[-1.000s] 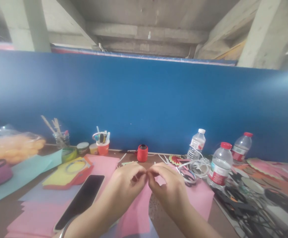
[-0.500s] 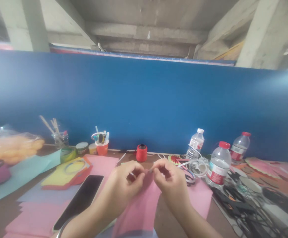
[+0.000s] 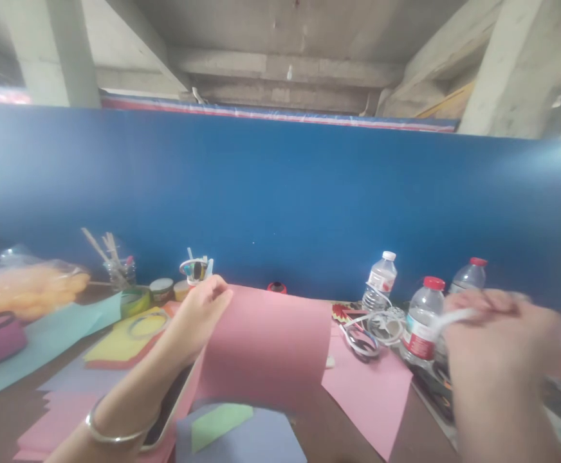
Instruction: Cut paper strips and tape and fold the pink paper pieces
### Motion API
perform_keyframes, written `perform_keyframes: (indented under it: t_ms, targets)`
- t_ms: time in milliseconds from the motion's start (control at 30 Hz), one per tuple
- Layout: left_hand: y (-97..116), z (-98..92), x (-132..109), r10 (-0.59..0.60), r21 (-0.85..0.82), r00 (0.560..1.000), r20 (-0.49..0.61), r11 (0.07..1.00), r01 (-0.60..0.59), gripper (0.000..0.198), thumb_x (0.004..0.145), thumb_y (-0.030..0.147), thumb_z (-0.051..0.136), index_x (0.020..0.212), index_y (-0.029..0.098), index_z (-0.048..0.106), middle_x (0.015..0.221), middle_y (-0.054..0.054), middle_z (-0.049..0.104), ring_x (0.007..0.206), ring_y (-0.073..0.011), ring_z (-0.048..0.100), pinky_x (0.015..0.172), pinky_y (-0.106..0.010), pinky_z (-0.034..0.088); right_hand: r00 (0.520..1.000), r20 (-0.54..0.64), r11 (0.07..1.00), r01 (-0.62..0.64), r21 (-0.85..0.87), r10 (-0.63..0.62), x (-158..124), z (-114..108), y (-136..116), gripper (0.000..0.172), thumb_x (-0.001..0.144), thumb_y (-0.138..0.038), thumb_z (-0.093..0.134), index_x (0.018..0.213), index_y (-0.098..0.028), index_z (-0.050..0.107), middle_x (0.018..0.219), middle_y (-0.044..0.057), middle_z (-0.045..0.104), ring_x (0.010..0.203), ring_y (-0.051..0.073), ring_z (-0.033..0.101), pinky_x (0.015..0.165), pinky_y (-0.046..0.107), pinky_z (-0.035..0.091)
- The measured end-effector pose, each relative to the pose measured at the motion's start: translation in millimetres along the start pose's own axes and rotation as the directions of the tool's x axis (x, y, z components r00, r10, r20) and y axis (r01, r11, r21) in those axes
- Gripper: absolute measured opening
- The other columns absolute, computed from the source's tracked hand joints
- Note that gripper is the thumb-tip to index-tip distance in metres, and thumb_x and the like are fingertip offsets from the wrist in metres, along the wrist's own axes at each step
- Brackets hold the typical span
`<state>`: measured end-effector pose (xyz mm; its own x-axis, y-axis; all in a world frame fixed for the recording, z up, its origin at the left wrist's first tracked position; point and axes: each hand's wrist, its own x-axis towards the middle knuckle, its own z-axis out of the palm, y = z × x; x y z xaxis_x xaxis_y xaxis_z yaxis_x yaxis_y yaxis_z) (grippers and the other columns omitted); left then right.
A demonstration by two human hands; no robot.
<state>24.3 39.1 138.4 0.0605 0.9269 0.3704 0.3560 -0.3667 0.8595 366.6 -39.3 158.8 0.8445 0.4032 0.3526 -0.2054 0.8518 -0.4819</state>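
Note:
My left hand (image 3: 198,318) pinches the top left corner of a pink paper sheet (image 3: 266,350) and holds it up over the table, so that it hangs and hides most of the red thread spool (image 3: 277,287). My right hand (image 3: 497,350) is far to the right, blurred by motion, with its fingers closed on a thin white strip (image 3: 451,318) in front of the water bottles. A black phone (image 3: 165,418) lies under my left forearm, mostly covered.
Three water bottles (image 3: 418,321) stand at the right beside tangled white strips (image 3: 372,328) and cables. Cups with tools (image 3: 196,270) and brushes line the blue partition (image 3: 280,206). Coloured paper sheets (image 3: 367,392) cover the table; an orange-filled bag (image 3: 24,286) lies at left.
My hands were pinched together at the centre. Now the left has lifted the pink sheet by its corner, and the right has swung far right with a white strip.

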Motion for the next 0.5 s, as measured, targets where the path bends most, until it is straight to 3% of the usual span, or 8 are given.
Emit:
perform_keyframes:
  t_ms: [67, 100, 167, 200, 233, 300, 367, 500]
  targets:
    - [2.2, -0.9, -1.9, -0.029, 0.100, 0.978, 0.206, 0.995, 0.008, 0.012, 0.077, 0.031, 0.045, 0.074, 0.019, 0.047, 0.062, 0.006, 0.045, 0.055, -0.0097, 0.041, 0.050, -0.021, 0.030, 0.955, 0.002, 0.948, 0.296, -0.116, -0.298, -1.2, 0.1, -10.2, 0.025, 0.068, -0.008, 0.034, 0.050, -0.025, 0.038, 0.046, -0.006, 0.027, 0.035, 0.007, 0.026, 0.035, 0.026, 0.018]
    - [2.1, 2.2, -5.5, -0.070, 0.147, 0.947, 0.315, 0.989, 0.024, 0.011, 0.077, 0.030, 0.046, 0.077, 0.020, 0.049, 0.064, 0.006, 0.047, 0.055, -0.0099, 0.041, 0.050, -0.021, 0.030, 0.897, 0.012, 0.879, 0.436, -0.192, -0.442, -5.4, 2.2, -8.5, 0.023, 0.069, -0.009, 0.037, 0.054, -0.026, 0.042, 0.046, -0.006, 0.027, 0.037, 0.010, 0.027, 0.036, 0.026, 0.017]
    - [-2.9, 14.5, -16.9, -0.154, 0.196, 0.838, 0.524, 0.979, 0.058, 0.014, 0.075, 0.026, 0.047, 0.087, 0.021, 0.051, 0.066, 0.006, 0.049, 0.054, -0.0096, 0.039, 0.048, -0.020, 0.028, 0.790, 0.235, 0.691, 0.611, -0.387, -0.567, -17.6, 7.2, 8.6, 0.016, 0.069, -0.010, 0.044, 0.064, -0.025, 0.048, 0.053, -0.005, 0.037, 0.043, 0.012, 0.037, 0.042, 0.028, 0.028]
    - [-8.7, 22.7, -24.0, -0.190, 0.189, 0.777, 0.601, 0.978, 0.093, 0.019, 0.075, 0.026, 0.046, 0.093, 0.022, 0.051, 0.062, 0.007, 0.045, 0.050, -0.0089, 0.034, 0.045, -0.020, 0.025, 0.736, 0.433, 0.547, 0.676, -0.493, -0.520, -24.5, 8.5, 23.1, 0.011, 0.072, -0.013, 0.048, 0.069, -0.023, 0.051, 0.062, -0.002, 0.046, 0.053, 0.014, 0.044, 0.050, 0.030, 0.035]
    - [-17.2, 31.1, -31.4, -0.194, 0.146, 0.760, 0.620, 0.981, 0.131, 0.023, 0.076, 0.024, 0.044, 0.098, 0.023, 0.050, 0.061, 0.008, 0.041, 0.051, -0.0087, 0.031, 0.045, -0.020, 0.025, 0.686, 0.600, 0.411, 0.728, -0.549, -0.412, -31.4, 8.5, 40.3, 0.007, 0.076, -0.017, 0.047, 0.075, -0.021, 0.053, 0.069, 0.000, 0.051, 0.061, 0.016, 0.048, 0.057, 0.031, 0.038]
    - [-40.6, 45.9, -45.4, -0.193, 0.110, 0.779, 0.596, 0.981, 0.158, 0.028, 0.076, 0.022, 0.043, 0.103, 0.024, 0.047, 0.061, 0.008, 0.039, 0.053, -0.0089, 0.032, 0.046, -0.019, 0.025, 0.602, 0.796, 0.218, 0.769, -0.601, 0.069, -44.4, 2.9, 79.5, 0.017, 0.085, -0.017, 0.035, 0.086, -0.019, 0.051, 0.078, 0.003, 0.055, 0.072, 0.017, 0.051, 0.067, 0.031, 0.039]
    - [-68.1, 55.0, -56.7, -0.234, 0.144, 0.809, 0.540, 0.972, 0.185, 0.029, 0.076, 0.018, 0.040, 0.103, 0.023, 0.045, 0.063, 0.007, 0.038, 0.052, -0.0084, 0.033, 0.045, -0.018, 0.027, 0.522, 0.808, 0.194, 0.793, -0.578, 0.274, -56.0, -9.6, 118.4, 0.016, 0.082, -0.015, 0.039, 0.081, -0.019, 0.054, 0.073, 0.002, 0.056, 0.071, 0.016, 0.052, 0.067, 0.028, 0.038]
    - [-108.2, 56.7, -71.9, -0.312, 0.233, 0.786, 0.534, 0.948, 0.218, 0.037, 0.070, 0.010, 0.037, 0.104, 0.023, 0.040, 0.069, 0.006, 0.038, 0.048, -0.0075, 0.039, 0.041, -0.017, 0.033, 0.390, 0.756, 0.183, 0.816, -0.548, 0.525, -72.9, -43.3, 172.6, 0.019, 0.075, -0.008, 0.045, 0.070, -0.020, 0.060, 0.068, 0.000, 0.061, 0.067, 0.014, 0.055, 0.065, 0.025, 0.037]
